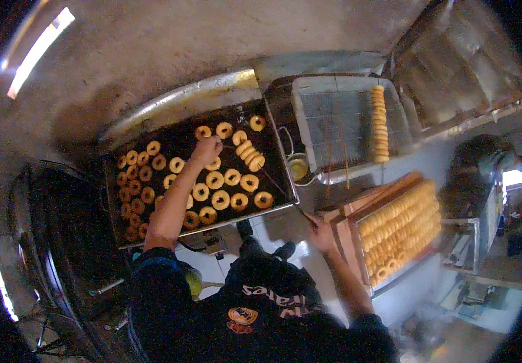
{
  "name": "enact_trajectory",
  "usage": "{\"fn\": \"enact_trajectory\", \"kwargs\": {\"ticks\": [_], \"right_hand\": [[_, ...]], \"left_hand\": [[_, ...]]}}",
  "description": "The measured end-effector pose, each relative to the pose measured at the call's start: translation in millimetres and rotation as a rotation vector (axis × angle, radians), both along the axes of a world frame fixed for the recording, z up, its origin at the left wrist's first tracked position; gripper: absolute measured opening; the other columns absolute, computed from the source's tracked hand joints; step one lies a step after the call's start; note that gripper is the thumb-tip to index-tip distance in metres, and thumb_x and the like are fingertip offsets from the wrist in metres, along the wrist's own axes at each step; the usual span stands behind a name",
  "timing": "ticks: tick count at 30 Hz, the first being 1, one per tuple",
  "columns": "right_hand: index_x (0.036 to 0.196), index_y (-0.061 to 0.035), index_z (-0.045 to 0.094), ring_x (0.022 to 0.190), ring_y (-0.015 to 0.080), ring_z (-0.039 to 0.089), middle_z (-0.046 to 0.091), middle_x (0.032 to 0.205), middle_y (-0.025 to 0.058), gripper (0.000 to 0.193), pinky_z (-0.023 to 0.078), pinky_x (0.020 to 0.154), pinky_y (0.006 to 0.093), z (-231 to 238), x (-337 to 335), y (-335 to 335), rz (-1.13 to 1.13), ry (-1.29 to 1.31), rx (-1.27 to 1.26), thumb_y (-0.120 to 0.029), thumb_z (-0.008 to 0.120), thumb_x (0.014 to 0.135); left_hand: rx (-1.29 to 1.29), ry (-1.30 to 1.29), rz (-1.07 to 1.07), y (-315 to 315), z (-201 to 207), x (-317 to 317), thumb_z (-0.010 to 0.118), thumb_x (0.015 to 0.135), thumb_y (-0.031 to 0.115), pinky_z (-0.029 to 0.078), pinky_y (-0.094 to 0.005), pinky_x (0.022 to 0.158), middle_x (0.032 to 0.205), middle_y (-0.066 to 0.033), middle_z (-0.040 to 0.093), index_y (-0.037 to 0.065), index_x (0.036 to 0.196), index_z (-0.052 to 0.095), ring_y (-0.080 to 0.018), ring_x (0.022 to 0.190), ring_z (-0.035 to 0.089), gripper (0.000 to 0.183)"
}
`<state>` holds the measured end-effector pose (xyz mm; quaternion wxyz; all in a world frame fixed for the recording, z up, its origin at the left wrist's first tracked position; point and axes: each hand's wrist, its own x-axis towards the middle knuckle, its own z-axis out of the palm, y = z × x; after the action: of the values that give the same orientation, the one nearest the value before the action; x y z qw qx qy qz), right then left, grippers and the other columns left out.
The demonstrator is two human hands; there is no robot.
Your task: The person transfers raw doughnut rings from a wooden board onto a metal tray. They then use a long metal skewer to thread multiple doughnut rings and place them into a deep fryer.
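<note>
A wide frying pan (243,213) of dark oil lies before me, with many ring doughnuts (215,179) floating in it, pale ones nearer the middle and browner ones at the left. My left hand (208,149) is closed above the pan, on what looks like a thin stick pointing right. Beside it, several doughnuts (249,154) stand bunched in a slanting row. My right hand (319,233), right of the pan's near corner, grips a long thin rod (279,186) that runs up-left to this row. The doughnuts seem strung on it.
At the back right, a grey rack tray (327,176) carries a rod strung with doughnuts (380,124). Nearer stands a tray packed with rows of doughnuts (400,227). A small pot (298,167) sits between pan and rack. Another person (485,160) is at far right.
</note>
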<state>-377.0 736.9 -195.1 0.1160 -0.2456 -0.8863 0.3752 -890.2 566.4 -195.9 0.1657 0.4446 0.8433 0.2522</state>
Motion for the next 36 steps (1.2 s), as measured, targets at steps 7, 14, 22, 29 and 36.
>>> {"fn": "enact_trajectory", "kwargs": {"ticks": [7,14,22,29,36], "right_hand": [[0.134,-0.0269,0.07,0.078,0.0359,0.071,0.073,0.088,0.0168,0.043,0.057,0.071,0.05,36,-58,-8,-0.043,-0.372,0.185,-0.023,0.063,0.091],[0.134,-0.0295,0.07,0.072,0.0367,0.069,0.072,0.085,0.0165,0.044,0.057,0.066,0.0481,31,-119,1,0.024,-0.266,0.264,-0.022,0.064,0.091],[0.133,-0.0161,0.071,0.081,0.021,0.073,0.077,0.101,0.0146,0.039,0.058,0.075,0.0332,-8,-41,23,-0.092,-0.015,-0.209,-0.018,0.069,0.094],[0.121,-0.0089,0.074,0.086,0.0359,0.072,0.075,0.104,0.0185,0.033,0.058,0.076,0.0426,48,36,67,0.043,-0.241,-0.082,-0.014,0.069,0.089],[0.12,-0.0152,0.076,0.072,0.0356,0.072,0.075,0.09,0.0164,0.03,0.057,0.065,0.0432,180,30,88,0.213,-0.408,0.302,-0.014,0.066,0.092]], "left_hand": [[-0.134,0.321,0.287,-15,15,-57,0.06,0.098,0.02,0.058,-0.054,0.085,0.1,-0.029,0.071,-0.004,0.111,0.064,-0.0461,0.094,0.07,0.028],[0.194,0.322,0.191,-63,-65,-168,0.061,0.098,0.016,0.054,-0.053,0.078,0.09,-0.0274,0.067,-0.003,0.1,0.064,-0.0456,0.086,0.068,0.019],[0.104,0.051,0.136,-67,61,-83,0.065,0.097,0.017,0.049,-0.0488,0.069,0.083,-0.0235,0.065,0.003,0.102,0.064,-0.0383,0.074,0.064,0.015],[0.041,-0.067,0.206,-90,48,79,0.064,0.096,0.015,0.055,-0.0486,0.077,0.093,-0.0231,0.072,0.003,0.104,0.068,-0.0418,0.089,0.07,0.014],[-0.08,0.148,0.342,-83,1,124,0.067,0.094,0.019,0.056,-0.0538,0.078,0.09,-0.0236,0.071,0.003,0.104,0.068,-0.0424,0.088,0.07,0.019]]}}
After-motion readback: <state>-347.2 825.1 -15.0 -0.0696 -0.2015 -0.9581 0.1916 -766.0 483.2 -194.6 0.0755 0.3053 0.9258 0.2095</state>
